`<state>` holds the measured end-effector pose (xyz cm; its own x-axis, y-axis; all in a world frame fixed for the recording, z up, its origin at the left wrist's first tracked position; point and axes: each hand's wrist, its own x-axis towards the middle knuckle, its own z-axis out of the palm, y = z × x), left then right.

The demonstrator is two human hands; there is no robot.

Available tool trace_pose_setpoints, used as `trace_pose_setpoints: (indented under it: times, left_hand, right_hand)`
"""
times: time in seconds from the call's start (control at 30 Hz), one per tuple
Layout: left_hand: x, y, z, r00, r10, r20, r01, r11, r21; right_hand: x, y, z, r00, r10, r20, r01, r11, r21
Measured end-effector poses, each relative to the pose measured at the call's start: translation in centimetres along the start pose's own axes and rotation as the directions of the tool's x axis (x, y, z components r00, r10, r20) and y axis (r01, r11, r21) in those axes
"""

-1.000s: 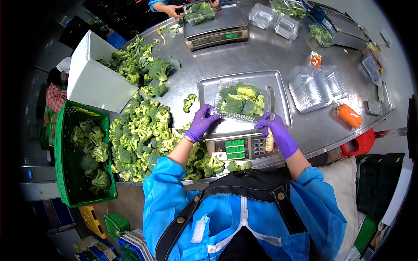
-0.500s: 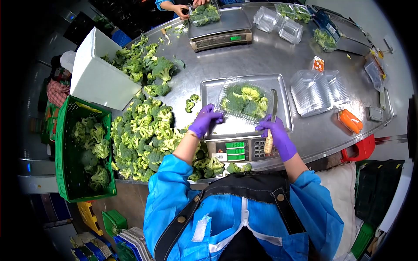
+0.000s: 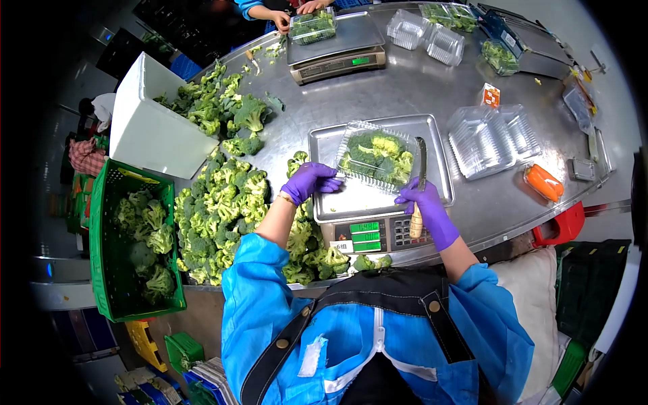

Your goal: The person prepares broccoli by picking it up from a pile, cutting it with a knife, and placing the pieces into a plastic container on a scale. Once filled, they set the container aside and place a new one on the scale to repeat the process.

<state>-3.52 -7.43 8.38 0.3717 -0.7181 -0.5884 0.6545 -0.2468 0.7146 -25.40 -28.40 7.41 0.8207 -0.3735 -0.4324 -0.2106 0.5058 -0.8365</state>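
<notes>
Head view: broccoli box (image 3: 378, 158) over scale (image 3: 378, 206); left hand (image 3: 312, 181) at its near corner, fingers curled, grip unclear; right hand (image 3: 432, 209) grips knife (image 3: 416, 221) beside it, blade pointing away, presumably for safety.

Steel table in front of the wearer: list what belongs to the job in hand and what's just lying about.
Likely part of the job:
- clear box of broccoli florets
- scale under it
- knife in the right hand
- broccoli heap
- stacked empty boxes

Apparently lying about:
- orange packet
- small carton
</notes>
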Motion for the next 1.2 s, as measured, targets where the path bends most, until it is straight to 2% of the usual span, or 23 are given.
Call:
trace_pose_setpoints:
  times: [0.03, 0.1, 0.23, 0.43, 0.5, 0.57, 0.6, 0.63, 0.67, 0.7, 0.73, 0.77, 0.83, 0.93, 1.03, 1.07, 1.1, 1.17, 1.2]
  left_hand:
    - [0.1, 0.1, 0.0, 1.000, -0.002, -0.001, 0.002, 1.000, 0.003]
    - [0.1, 0.4, 0.4, 0.994, 0.046, -0.100, -0.031, 0.989, 0.148]
    - [-0.3, 0.9, 1.4, 0.988, 0.058, -0.142, -0.030, 0.982, 0.187]
    - [-0.5, 0.3, 2.5, 0.949, 0.177, -0.260, -0.099, 0.953, 0.287]
    - [-0.5, 0.1, 2.2, 0.956, 0.170, -0.240, -0.094, 0.950, 0.299]
    - [-0.6, 0.1, 2.4, 0.963, 0.223, -0.149, -0.203, 0.969, 0.139]
    - [-1.0, 0.6, 3.0, 0.955, 0.289, -0.073, -0.282, 0.955, 0.093]
    - [-1.4, 1.1, 3.6, 0.918, 0.387, 0.083, -0.395, 0.912, 0.113]
    - [-1.7, 1.3, 4.5, 0.889, 0.437, 0.134, -0.444, 0.896, 0.018]
    - [-2.5, 2.0, 6.2, 0.854, 0.488, 0.180, -0.481, 0.873, -0.082]
    - [-2.5, 2.1, 6.2, 0.828, 0.509, 0.237, -0.520, 0.854, -0.018]
    - [-2.4, 2.0, 6.7, 0.831, 0.522, 0.190, -0.524, 0.850, -0.043]
    - [-2.5, 1.1, 6.6, 0.835, 0.512, 0.200, -0.519, 0.855, -0.023]
    - [-3.7, -0.8, 6.0, 0.848, 0.501, 0.173, -0.495, 0.865, -0.077]
    - [-4.7, -2.5, 4.7, 0.853, 0.505, 0.129, -0.484, 0.859, -0.166]
    - [-5.1, -3.0, 4.3, 0.861, 0.496, 0.116, -0.468, 0.860, -0.205]
    - [-5.4, -3.3, 4.2, 0.874, 0.481, 0.071, -0.461, 0.866, -0.197]
    - [-5.8, -3.9, 4.1, 0.886, 0.459, 0.061, -0.441, 0.877, -0.194]
    - [-5.8, -4.2, 4.1, 0.900, 0.433, 0.041, -0.415, 0.883, -0.221]
  right_hand:
    - [0.0, -0.1, 0.1, 1.000, 0.000, 0.000, 0.000, 1.000, 0.004]
    - [-0.1, -0.2, 0.1, 1.000, -0.002, -0.003, 0.002, 1.000, -0.026]
    - [-0.2, -0.1, 0.2, 1.000, -0.005, -0.008, 0.005, 1.000, -0.001]
    - [-0.3, -0.1, 0.5, 1.000, -0.015, -0.022, 0.015, 1.000, -0.007]
    - [0.1, 0.5, 0.3, 0.999, -0.006, -0.036, 0.009, 0.998, 0.060]
    - [-0.1, -0.5, 0.1, 1.000, -0.012, -0.009, 0.013, 0.992, 0.128]
    - [-0.1, -2.2, 0.2, 0.999, -0.048, -0.002, 0.048, 0.972, 0.229]
    - [-0.1, -3.3, 0.0, 0.997, -0.078, 0.000, 0.074, 0.942, 0.328]
    - [1.0, -3.8, -0.5, 0.988, -0.141, -0.071, 0.157, 0.904, 0.397]
    - [1.4, -5.5, -0.6, 0.975, -0.173, -0.141, 0.218, 0.879, 0.423]
    - [1.9, -7.3, -0.9, 0.961, -0.201, -0.191, 0.264, 0.874, 0.408]
    - [2.6, -9.1, -1.4, 0.943, -0.232, -0.237, 0.311, 0.867, 0.389]
    - [6.3, -10.8, -4.5, 0.911, -0.325, -0.255, 0.407, 0.809, 0.423]
    - [10.8, -15.1, -7.9, 0.785, -0.456, -0.420, 0.610, 0.687, 0.394]
    - [17.8, -18.9, -14.9, 0.695, -0.511, -0.506, 0.712, 0.588, 0.384]
    - [18.5, -20.7, -15.6, 0.707, -0.436, -0.557, 0.699, 0.547, 0.460]
    - [18.8, -22.0, -16.7, 0.705, -0.443, -0.554, 0.703, 0.546, 0.457]
    - [19.1, -23.8, -19.2, 0.756, -0.466, -0.459, 0.622, 0.729, 0.285]
    - [18.8, -24.8, -19.8, 0.821, -0.309, -0.480, 0.487, 0.818, 0.307]
